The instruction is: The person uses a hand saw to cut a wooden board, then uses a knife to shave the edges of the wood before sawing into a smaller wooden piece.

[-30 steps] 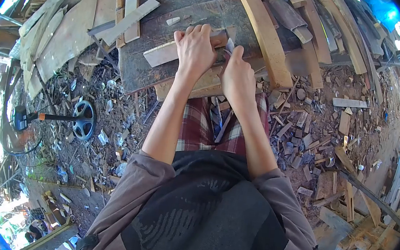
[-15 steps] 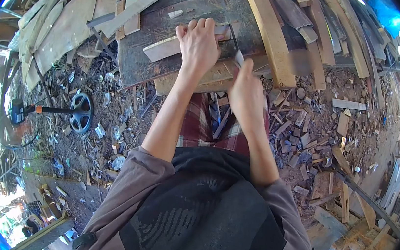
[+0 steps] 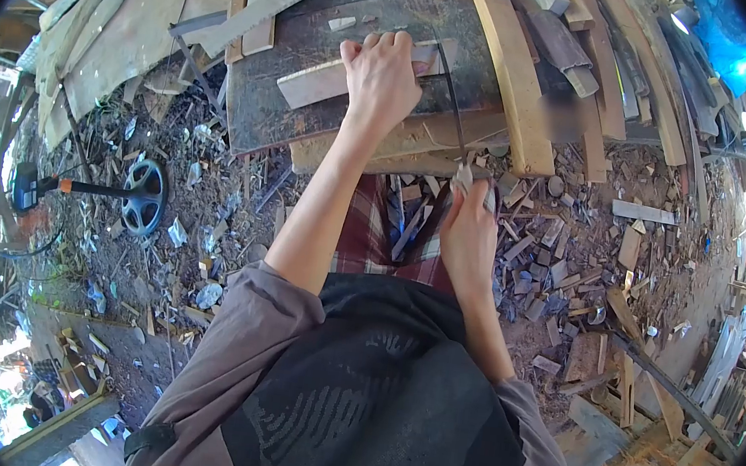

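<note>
My left hand (image 3: 383,82) is curled over a pale strip of wood (image 3: 311,86) and holds it down on the dark, worn workbench (image 3: 255,123). In my right hand (image 3: 473,231), low at the near edge of the bench, is the handle of a saw. The thin dark saw blade (image 3: 455,104) appears nearly edge-on and runs up and away, crossing the strip near its right end. A small pale offcut (image 3: 342,23) lies on the bench just beyond my left hand.
A long timber beam (image 3: 502,73) lies along the bench's right side, with more boards (image 3: 590,101) beyond it. Crossed wooden pieces (image 3: 264,14) rest at the bench's left. Wood scraps (image 3: 562,273) litter the ground, and a black wheel-like disc (image 3: 145,198) lies leftward.
My right hand has pulled the saw back toward my body and slightly right. My left hand stays on the strip; the whole view has shifted a little.
</note>
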Demonstrator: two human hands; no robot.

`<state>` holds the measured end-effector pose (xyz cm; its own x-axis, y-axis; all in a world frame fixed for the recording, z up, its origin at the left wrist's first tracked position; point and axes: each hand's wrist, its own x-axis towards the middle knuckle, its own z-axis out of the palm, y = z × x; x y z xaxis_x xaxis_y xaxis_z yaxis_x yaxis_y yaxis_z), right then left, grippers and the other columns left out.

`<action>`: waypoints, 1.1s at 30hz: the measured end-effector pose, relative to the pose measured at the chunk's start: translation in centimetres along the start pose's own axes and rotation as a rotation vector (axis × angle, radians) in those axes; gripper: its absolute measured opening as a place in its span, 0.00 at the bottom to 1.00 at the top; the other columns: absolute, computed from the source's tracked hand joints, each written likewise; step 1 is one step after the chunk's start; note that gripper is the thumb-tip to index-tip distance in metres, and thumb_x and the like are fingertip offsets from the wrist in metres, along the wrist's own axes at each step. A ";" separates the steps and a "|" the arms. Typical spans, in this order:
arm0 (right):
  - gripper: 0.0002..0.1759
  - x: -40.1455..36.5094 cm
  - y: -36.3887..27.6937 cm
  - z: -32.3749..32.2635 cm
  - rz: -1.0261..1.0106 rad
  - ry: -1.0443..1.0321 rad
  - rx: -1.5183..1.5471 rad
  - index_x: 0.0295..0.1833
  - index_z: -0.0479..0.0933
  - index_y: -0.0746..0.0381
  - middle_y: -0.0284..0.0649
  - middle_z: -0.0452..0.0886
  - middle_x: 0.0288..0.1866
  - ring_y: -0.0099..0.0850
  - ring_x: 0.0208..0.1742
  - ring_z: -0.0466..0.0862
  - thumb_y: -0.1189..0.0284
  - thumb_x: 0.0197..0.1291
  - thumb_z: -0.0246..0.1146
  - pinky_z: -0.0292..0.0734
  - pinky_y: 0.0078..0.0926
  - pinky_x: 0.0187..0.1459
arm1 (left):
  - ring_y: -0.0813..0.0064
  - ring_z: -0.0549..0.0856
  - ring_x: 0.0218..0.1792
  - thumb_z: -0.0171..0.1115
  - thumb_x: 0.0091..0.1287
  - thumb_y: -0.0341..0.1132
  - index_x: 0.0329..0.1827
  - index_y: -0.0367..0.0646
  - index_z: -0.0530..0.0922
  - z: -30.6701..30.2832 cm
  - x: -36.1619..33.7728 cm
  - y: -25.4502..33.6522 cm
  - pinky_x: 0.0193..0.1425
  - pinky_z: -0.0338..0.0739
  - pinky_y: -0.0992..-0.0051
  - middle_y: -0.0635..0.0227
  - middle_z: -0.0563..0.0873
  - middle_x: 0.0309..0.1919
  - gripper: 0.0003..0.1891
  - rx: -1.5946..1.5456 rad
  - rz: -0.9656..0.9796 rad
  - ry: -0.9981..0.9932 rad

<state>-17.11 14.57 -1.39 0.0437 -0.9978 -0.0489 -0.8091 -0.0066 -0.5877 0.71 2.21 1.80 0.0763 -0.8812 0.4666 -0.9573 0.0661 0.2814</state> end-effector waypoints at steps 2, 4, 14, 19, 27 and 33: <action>0.11 1.6 -2.4 -1.1 0.015 -0.001 -0.043 0.53 0.62 0.66 0.65 0.82 0.30 0.64 0.36 0.83 0.71 0.73 0.49 0.78 0.59 0.36 | 0.60 0.81 0.49 0.64 0.55 0.28 0.40 0.41 0.79 0.3 -0.4 0.1 0.57 0.62 0.59 0.61 0.85 0.39 0.10 -0.020 0.036 0.060; 0.10 4.3 -4.5 -1.4 -0.010 0.031 -0.047 0.52 0.62 0.67 0.66 0.82 0.31 0.65 0.38 0.83 0.71 0.73 0.49 0.77 0.61 0.38 | 0.60 0.81 0.49 0.65 0.55 0.28 0.39 0.41 0.78 0.3 -0.3 0.2 0.57 0.62 0.59 0.61 0.84 0.39 0.10 -0.032 0.045 0.086; 0.10 4.8 -4.5 -0.3 -0.033 0.015 -0.006 0.48 0.62 0.67 0.69 0.79 0.30 0.66 0.36 0.81 0.70 0.74 0.49 0.72 0.64 0.35 | 0.61 0.82 0.46 0.66 0.52 0.30 0.36 0.41 0.79 0.4 0.2 0.0 0.55 0.63 0.61 0.62 0.85 0.37 0.09 -0.096 -0.021 0.087; 0.13 -0.7 -0.3 0.4 -0.145 0.138 -0.046 0.50 0.61 0.69 0.65 0.80 0.27 0.65 0.31 0.81 0.69 0.75 0.49 0.73 0.63 0.31 | 0.61 0.82 0.50 0.65 0.57 0.32 0.40 0.41 0.79 0.3 0.5 -0.3 0.56 0.61 0.60 0.61 0.85 0.39 0.10 -0.067 -0.044 -0.024; 0.12 1.0 -1.5 -1.5 -0.052 0.094 -0.114 0.50 0.62 0.68 0.64 0.80 0.26 0.63 0.31 0.82 0.69 0.74 0.50 0.75 0.61 0.33 | 0.61 0.82 0.47 0.66 0.55 0.31 0.38 0.40 0.79 0.9 1.2 -0.8 0.56 0.61 0.59 0.61 0.85 0.37 0.09 -0.024 -0.055 0.087; 0.11 3.0 -3.0 -3.0 -0.125 0.043 -0.154 0.49 0.63 0.68 0.64 0.81 0.28 0.62 0.33 0.84 0.70 0.73 0.51 0.78 0.59 0.35 | 0.59 0.81 0.49 0.67 0.59 0.35 0.41 0.41 0.77 0.9 -0.1 0.0 0.55 0.61 0.57 0.61 0.84 0.40 0.12 -0.056 0.014 0.076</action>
<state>-16.28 11.36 2.64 0.1265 -0.9905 0.0533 -0.8790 -0.1369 -0.4567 0.47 1.85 1.04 0.0859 -0.8420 0.5325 -0.9417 0.1060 0.3195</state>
